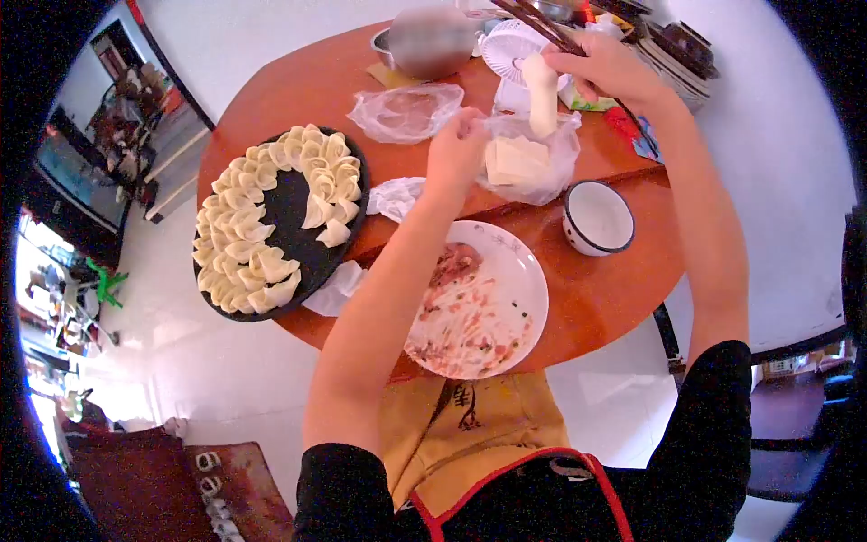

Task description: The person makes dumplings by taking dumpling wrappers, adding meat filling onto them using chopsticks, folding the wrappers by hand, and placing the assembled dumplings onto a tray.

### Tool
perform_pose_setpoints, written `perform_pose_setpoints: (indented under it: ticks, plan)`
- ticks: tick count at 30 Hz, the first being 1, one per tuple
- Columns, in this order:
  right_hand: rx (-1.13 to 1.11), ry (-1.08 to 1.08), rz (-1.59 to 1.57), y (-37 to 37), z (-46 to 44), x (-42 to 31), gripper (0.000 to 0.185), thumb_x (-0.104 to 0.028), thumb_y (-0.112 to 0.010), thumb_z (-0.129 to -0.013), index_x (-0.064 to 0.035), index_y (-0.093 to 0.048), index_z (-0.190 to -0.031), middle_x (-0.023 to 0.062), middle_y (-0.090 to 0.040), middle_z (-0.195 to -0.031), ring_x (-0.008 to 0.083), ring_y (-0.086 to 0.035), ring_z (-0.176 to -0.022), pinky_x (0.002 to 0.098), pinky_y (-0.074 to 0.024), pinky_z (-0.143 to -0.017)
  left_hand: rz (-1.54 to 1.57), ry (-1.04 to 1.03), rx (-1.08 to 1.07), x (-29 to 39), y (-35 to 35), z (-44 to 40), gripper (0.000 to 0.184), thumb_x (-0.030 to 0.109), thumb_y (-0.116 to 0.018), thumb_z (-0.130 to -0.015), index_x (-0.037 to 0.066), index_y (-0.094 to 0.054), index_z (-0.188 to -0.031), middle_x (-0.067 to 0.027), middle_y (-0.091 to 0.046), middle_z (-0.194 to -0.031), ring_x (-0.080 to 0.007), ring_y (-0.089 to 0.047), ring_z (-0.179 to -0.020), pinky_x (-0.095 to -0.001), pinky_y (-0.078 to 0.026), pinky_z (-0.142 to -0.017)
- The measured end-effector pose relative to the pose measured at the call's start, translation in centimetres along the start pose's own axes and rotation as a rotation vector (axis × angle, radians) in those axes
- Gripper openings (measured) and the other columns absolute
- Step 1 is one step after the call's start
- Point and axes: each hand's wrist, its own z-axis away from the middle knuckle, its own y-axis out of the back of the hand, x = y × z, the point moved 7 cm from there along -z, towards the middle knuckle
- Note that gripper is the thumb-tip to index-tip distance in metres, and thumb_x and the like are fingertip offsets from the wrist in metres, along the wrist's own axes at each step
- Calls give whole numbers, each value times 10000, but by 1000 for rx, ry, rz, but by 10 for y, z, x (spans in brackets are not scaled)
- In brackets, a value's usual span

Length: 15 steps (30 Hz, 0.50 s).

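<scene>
Dark chopsticks (547,27) cross my right hand (607,68), whose fingers also pinch a pale strip of dough (542,98) that hangs over a plastic bag. In that bag (562,167) lies a stack of square wrappers (517,163). My left hand (458,149) is closed just left of the stack; whatever its fingers hold is too small to tell. Nearest my body, a white plate (528,316) carries smeared meat filling (456,264), partly behind my left forearm. Folded dumplings (239,226) ring a round black tray (287,212) at the left.
A white bowl with a dark rim (598,219) stands on the round wooden table (623,280). Another plastic bag (405,113), crumpled tissue (395,197), a metal bowl (381,43) and a white fan (510,50) lie or stand farther back.
</scene>
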Motion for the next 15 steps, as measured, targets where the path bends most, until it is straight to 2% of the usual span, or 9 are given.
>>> perform_pose_setpoints:
  ticks: [2,3,5,6,9,10,13,14,15]
  plan:
    - [-50,25,-46,-10,8,-26,286,-291,-571,-816,-29,-556,-928,-19,-473,-547,37,-362,-360,195,-238,-347,784,199,-56,-9,-1,8,428,309,-418,-864,-20,-473,-1131,-106,-540,-1092,-227,-511,-991,-362,-381,-900]
    - [-58,25,-49,-16,12,-35,286,-291,-571,-816,-29,-556,-928,-19,-473,-547,37,-362,-360,195,-238,-347,784,202,-48,-5,1,15,428,309,-418,-864,-20,-473,-1131,-106,-540,-1092,-227,-511,-991,-362,-381,-900]
    - [-52,52,-91,-26,19,-53,285,-268,-570,-807,-12,-554,-930,2,-526,-597,39,-371,-352,190,-266,-346,1231,411,-248,14,-15,43,561,440,-377,-876,-38,-434,-1164,-139,-488,-1167,-257,-479,-1065,-385,-337,-960]
    - [-123,72,-116,-37,19,-58,297,-255,-568,-799,5,-551,-941,37,-581,-691,41,-380,-348,189,-278,-338,1344,390,-275,36,-16,62,608,477,-327,-889,-41,-392,-1201,-151,-433,-1235,-274,-434,-1136,-402,-297,-1003]
    - [-188,-13,-54,-67,26,-60,268,-250,-542,-819,-1,-564,-915,41,-585,-741,39,-385,-356,189,-333,-383,1397,238,-331,50,-8,87,540,395,-326,-913,-41,-362,-1230,-149,-440,-1238,-283,-432,-1144,-411,-304,-1002]
    - [-204,-21,-63,-74,31,-61,268,-250,-542,-819,-1,-564,-915,41,-585,-741,39,-385,-356,189,-333,-383,1294,285,-216,39,-2,93,471,314,-342,-921,-24,-353,-1249,-141,-454,-1232,-284,-450,-1129,-410,-341,-977]
    - [-43,31,-128,-76,44,-51,263,-258,-455,-871,-18,-563,-859,27,-569,-742,53,-430,-409,197,-374,-430,1108,282,-64,24,31,120,429,263,-374,-912,1,-366,-1251,-140,-475,-1217,-283,-480,-1097,-416,-382,-939]
    - [-8,253,-161,-82,54,-45,287,-265,-409,-889,-24,-557,-841,28,-565,-751,64,-448,-439,202,-378,-435,1142,222,-38,23,65,135,415,253,-386,-904,18,-384,-1246,-144,-483,-1209,-290,-491,-1085,-426,-396,-924]
    - [-19,269,-222,-88,66,-43,299,-280,-389,-896,-40,-551,-821,25,-548,-716,68,-456,-458,204,-373,-436,1114,158,-106,28,81,144,415,241,-382,-904,3,-384,-1244,-147,-489,-1203,-293,-493,-1086,-434,-388,-934]
